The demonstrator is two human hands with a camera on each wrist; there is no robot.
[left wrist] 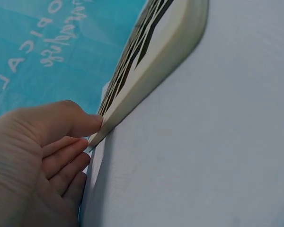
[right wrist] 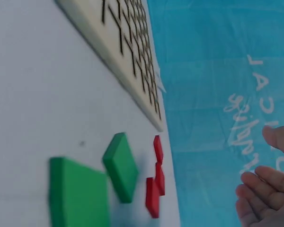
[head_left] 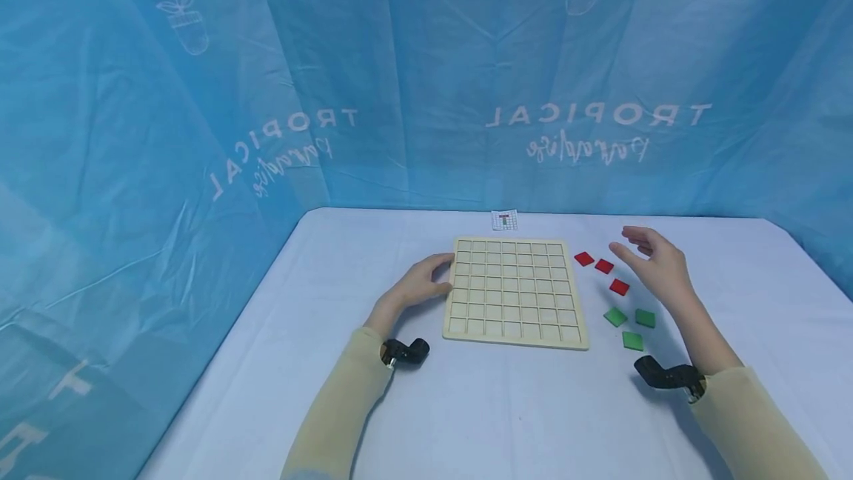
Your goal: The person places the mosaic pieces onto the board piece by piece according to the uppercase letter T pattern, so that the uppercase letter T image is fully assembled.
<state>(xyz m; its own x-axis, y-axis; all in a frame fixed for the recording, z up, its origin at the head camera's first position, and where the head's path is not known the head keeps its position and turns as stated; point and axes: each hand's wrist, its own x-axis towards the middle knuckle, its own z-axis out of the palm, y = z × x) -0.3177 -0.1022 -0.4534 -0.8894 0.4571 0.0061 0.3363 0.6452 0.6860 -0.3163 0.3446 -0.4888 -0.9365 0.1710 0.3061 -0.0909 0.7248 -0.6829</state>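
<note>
Tiles and right hand: on the white cloth-covered tabletop [head_left: 506,406], toward its far edge and right of centre, the left red square tile [head_left: 583,258], middle red square tile [head_left: 604,266] and right red square tile [head_left: 619,287] slant away from the board's far-right corner toward you. They lie to the left of your bare right hand [head_left: 660,265], which is far nearer to them than your left. Each tile looks square, so no long axis stands out.

Right-hand grip: thumb and fingers well parted, nothing between them; the right wrist view shows the hand raised, seen against the curtain.

Left-hand grip: your bare left hand [head_left: 418,281] touches the left edge of the board with thumb and fingertips, thumb and forefinger spread along the rim; it does not appear to clasp it.

Gridded board: a pale, wooden-looking square board [head_left: 515,292] ruled into bare cells, set between your hands, nearer the tabletop's far edge than its left edge.

Green tiles: the left green square tile [head_left: 615,316], right green square tile [head_left: 644,318] and near green square tile [head_left: 633,341] lie apart from one another, off the near half of the board's right edge.

Card: a small white printed grid card [head_left: 504,220] lies at the tabletop's far edge, just beyond the board; its coloured figure resembles a T.

Backdrop: a blue printed curtain [head_left: 433,58] rises behind the far edge.
</note>
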